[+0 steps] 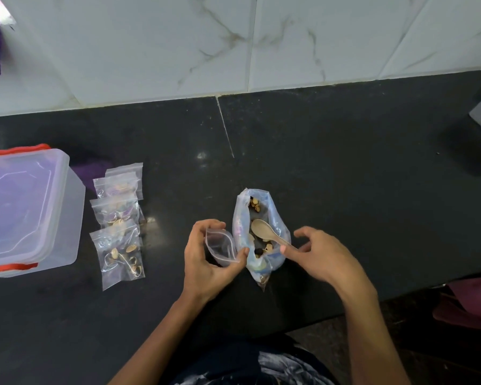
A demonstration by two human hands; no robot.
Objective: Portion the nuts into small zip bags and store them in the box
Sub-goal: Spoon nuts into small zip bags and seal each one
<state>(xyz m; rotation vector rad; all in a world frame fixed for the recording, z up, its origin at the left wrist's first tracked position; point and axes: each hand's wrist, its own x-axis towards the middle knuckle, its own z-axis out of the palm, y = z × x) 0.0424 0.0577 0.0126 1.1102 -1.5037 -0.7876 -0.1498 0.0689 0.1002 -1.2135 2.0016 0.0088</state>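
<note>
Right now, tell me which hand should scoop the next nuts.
Right. The right hand already pinches the spoon over the nut bag; the left hand holds the small zip bag open.

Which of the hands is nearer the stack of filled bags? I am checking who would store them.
Left. The left hand, holding an empty small bag, is just right of the filled bags. The right hand, pinching the spoon, lies farther right, beyond the big nut bag.
</note>
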